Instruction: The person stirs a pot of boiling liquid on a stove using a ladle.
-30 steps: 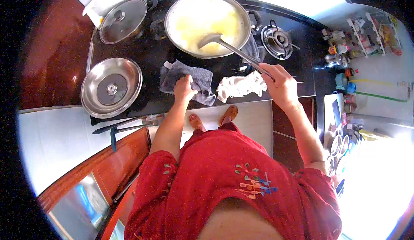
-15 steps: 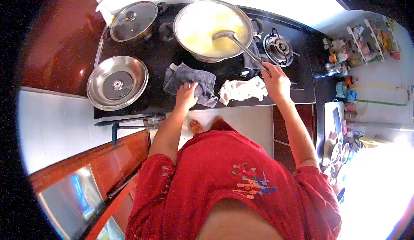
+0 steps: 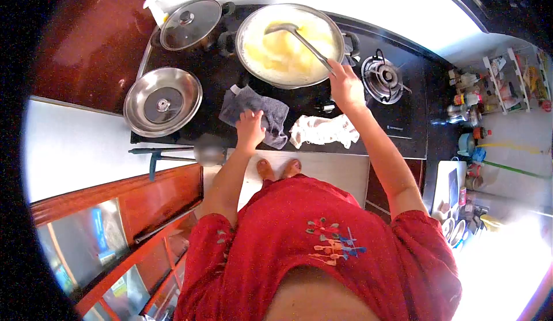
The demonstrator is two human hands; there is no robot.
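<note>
My right hand (image 3: 347, 87) is closed around the handle of a metal ladle (image 3: 308, 44). Its head is in a wide pot (image 3: 242, 59), among yellowish pieces in pale, cloudy liquid. My left hand (image 3: 250, 129) lies on a folded grey towel (image 3: 273, 113) at the counter's front, fingers apart and resting on the fabric rather than gripping it. A crumpled white cloth (image 3: 324, 131) sits between my two hands, close to the front edge.
At the left stand a lidded pot (image 3: 190, 27) and an upturned steel lid (image 3: 190, 99). Right of the wide pot is a gas burner (image 3: 383, 79). Jars and bottles (image 3: 469, 99) line the far right. Below left, a cabinet door (image 3: 167, 188) is near my legs.
The ladle has swung leftward and toward the back of the pot, and my right hand has moved left and farther over the stove. My left hand stays on the towel.
</note>
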